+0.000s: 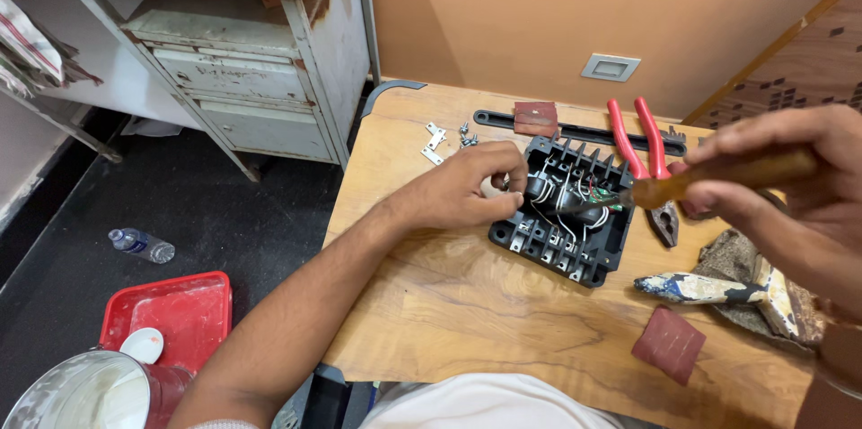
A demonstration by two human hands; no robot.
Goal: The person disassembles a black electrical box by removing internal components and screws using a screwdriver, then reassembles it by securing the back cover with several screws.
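Screwdriver (709,176) lies nearly level across the right of the frame, right hand (790,186) closed around its amber handle, tip pointing left into the black junction box (564,213) at centre; left hand (471,188), fingers curled, steadies the box's left edge on the table (467,312).

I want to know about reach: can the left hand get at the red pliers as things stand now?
Probably not directly. The left hand rests at the left edge of the black box, and the pliers lie beyond the box, under the right hand holding a screwdriver.
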